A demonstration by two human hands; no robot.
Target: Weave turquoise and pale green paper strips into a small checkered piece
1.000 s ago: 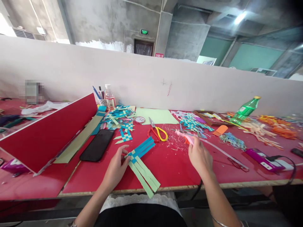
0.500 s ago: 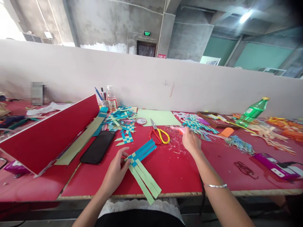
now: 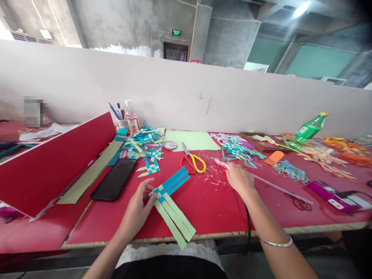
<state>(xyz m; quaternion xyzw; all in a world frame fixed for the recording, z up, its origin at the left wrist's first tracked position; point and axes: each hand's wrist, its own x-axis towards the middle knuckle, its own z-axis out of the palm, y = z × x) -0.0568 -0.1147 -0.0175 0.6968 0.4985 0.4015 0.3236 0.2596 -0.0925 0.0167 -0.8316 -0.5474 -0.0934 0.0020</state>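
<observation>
My left hand [image 3: 141, 207] pinches the woven corner of a paper strip weave [image 3: 171, 201]. Its blue strips fan up to the right, and its pale green strips hang toward the table's front edge. In my right hand [image 3: 240, 179] is a pink glue gun [image 3: 221, 163], nozzle toward the left, with a long clear glue stick out of its back; the fingers hide most of its body. Between the hands and farther back lie scissors [image 3: 198, 163] with one red and one yellow handle. A smaller blue and green woven piece [image 3: 149, 168] rests to their left.
A black phone [image 3: 114, 180] and a standing red board [image 3: 58, 162] are on the left. Cut strips [image 3: 145, 141] are heaped behind. A green bottle [image 3: 309, 131] leans at the back right, near a purple power strip [image 3: 334, 197]. Glue threads litter the red table [image 3: 215, 217].
My right hand has drawn the glue gun slightly nearer and turned it, so the glue stick now slants toward the front right. The left hand still holds the weave. The view shifted slightly.
</observation>
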